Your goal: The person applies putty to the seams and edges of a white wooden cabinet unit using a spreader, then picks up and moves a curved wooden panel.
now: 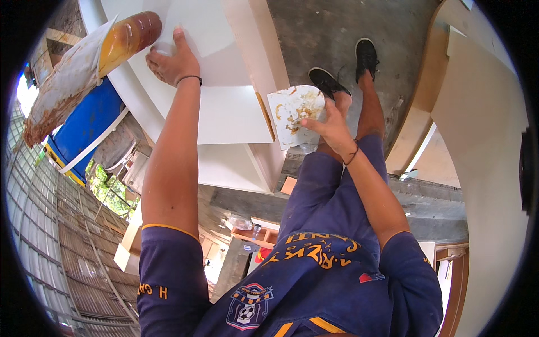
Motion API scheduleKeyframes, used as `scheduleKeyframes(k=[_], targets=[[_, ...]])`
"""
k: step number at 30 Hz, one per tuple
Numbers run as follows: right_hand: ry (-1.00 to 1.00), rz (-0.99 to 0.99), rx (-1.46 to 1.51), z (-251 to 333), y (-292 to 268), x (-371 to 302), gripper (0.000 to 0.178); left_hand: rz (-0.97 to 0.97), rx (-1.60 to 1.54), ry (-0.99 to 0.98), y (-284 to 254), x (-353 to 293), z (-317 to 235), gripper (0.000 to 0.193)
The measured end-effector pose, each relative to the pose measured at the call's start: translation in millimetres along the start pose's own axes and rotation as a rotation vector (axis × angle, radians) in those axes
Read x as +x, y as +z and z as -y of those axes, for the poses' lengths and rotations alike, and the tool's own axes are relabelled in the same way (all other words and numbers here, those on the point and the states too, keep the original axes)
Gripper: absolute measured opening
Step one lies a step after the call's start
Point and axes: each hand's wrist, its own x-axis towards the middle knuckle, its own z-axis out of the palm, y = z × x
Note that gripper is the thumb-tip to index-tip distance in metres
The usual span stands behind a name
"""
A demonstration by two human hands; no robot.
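Nearest, the right hand (pixel 331 126) pinches a flat white scraper card (pixel 296 115), smeared with yellow-brown glue, its fingers clamped on the card's lower right edge, just beside the right-hand edge of the white panel (pixel 236 112). Farther out, the left hand (pixel 171 62) lies on the panel's face with fingers curled together, beside a glue-streaked bag (pixel 84 67) that overhangs the panel's left rim. Beyond the panel's right edge lies bare concrete floor (pixel 331 33), where the person's black shoes (pixel 345 67) stand.
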Motion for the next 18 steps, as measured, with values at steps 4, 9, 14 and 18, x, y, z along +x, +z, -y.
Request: scheduleKeyframes(k=[4,9,14,18], targets=[[0.003,-0.038,-0.067,-16.6,6.2,10.8,0.065,0.002,-0.004,-0.009,-0.5,-3.3,-3.7,0.095],[-0.024,-0.049,-0.12,-24.7,8.3,19.6,0.065,0.0,0.007,0.001,0.0,-7.6,-8.5,0.094],[-0.001,-0.05,-0.15,-20.1,13.4,20.0,0.061,0.022,0.005,-0.013,-0.6,-7.5,-6.5,0.093],[-0.05,-0.125,-0.146,-26.0,13.8,19.6,0.058,0.035,0.025,-0.023,-1.2,-7.2,-4.0,0.093]])
